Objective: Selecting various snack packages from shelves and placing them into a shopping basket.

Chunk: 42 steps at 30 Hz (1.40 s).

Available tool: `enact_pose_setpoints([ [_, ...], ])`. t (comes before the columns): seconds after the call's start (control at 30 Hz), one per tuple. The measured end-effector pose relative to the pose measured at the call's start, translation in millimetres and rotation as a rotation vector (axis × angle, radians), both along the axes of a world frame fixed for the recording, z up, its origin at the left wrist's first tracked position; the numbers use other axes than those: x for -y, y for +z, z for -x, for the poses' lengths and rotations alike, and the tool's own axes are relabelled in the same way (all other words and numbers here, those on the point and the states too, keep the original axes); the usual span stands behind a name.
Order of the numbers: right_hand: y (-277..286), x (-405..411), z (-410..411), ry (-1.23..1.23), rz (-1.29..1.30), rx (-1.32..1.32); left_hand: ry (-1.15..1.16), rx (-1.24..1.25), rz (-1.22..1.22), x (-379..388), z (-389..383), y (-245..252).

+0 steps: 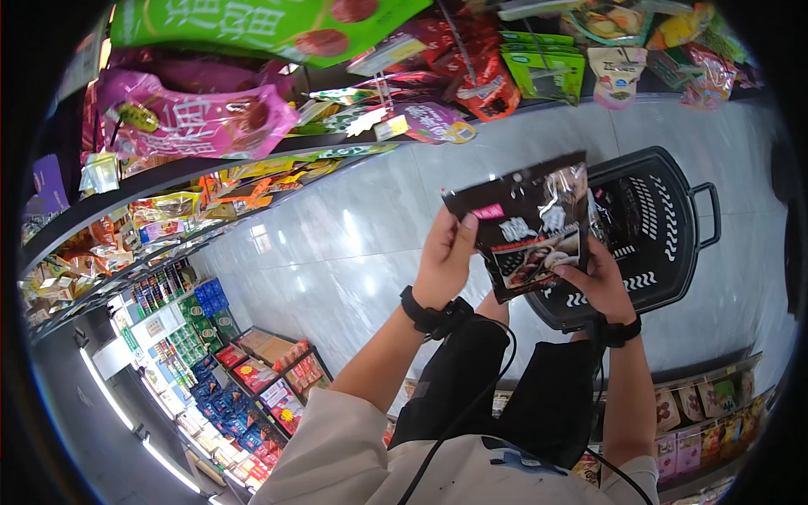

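Note:
Both hands hold up a dark plastic snack pouch (530, 233) that bears writing and a food picture. My left hand (445, 252) pinches its left edge, thumb on the front. On the lower right edge, my right hand (596, 278) grips it with the thumb across the printed picture. Beyond and below the pouch, a black plastic shopping basket (685, 271) stands on the floor, partly hidden by the pouch and my right hand. Another dark pouch (622, 211) lies inside the basket.
Shelves and hooks ahead carry a pink snack bag (196, 117), a green bag (271, 25) and several other packets. Grey floor tiles (315, 246) run between the shelving. A display rack (271, 379) stands at the left, and low shelves (701, 416) are at lower right.

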State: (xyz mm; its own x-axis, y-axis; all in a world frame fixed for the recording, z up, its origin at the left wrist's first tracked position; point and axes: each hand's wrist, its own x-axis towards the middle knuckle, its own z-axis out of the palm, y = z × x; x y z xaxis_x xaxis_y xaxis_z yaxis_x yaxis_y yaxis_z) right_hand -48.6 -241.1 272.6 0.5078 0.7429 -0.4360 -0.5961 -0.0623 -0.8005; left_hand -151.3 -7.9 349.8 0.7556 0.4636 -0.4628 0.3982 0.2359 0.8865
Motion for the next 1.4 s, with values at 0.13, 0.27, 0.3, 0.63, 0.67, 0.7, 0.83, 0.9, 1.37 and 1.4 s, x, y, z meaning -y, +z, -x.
enact_pose_setpoints([
  [0.13, 4.7, -67.7, 11.1, -0.088, 0.024, 0.012, 0.109, -0.002, 0.110, -45.1, -1.8, 1.7],
  [0.27, 0.3, -122.0, 0.2, -0.081, 0.118, 0.237, 0.096, -0.054, 0.027, -77.9, -6.3, -18.5],
  [0.3, 1.9, -134.8, -5.2, -0.047, 0.137, 0.346, 0.093, -0.058, -0.055, -85.7, -11.7, -21.8],
  [0.63, -3.8, -198.2, -55.1, -0.089, 0.110, 0.512, 0.207, 0.160, -0.132, -128.3, -56.3, -30.4],
  [0.67, -0.5, -200.7, -58.6, -0.083, 0.142, 0.547, 0.201, 0.193, -0.158, -129.9, -58.4, -31.7],
  [0.7, 1.4, -202.1, -62.2, -0.079, 0.177, 0.583, 0.192, 0.229, -0.180, -130.9, -61.3, -33.0],
  [0.83, 0.4, -208.8, -73.1, -0.108, 0.137, 0.650, 0.223, 0.244, -0.203, -134.2, -69.7, -41.1],
  [0.9, 5.8, -211.4, -78.6, -0.085, 0.120, 0.604, 0.264, 0.235, -0.191, -137.2, -73.8, -45.6],
  [1.37, -7.3, -209.7, -70.2, -0.060, 0.250, 0.599, 0.199, 0.253, -0.253, -136.5, -79.2, -51.9],
  [1.4, -6.8, -209.9, -69.3, -0.071, 0.221, 0.604, 0.207, 0.271, -0.257, -135.0, -78.8, -52.2],
])
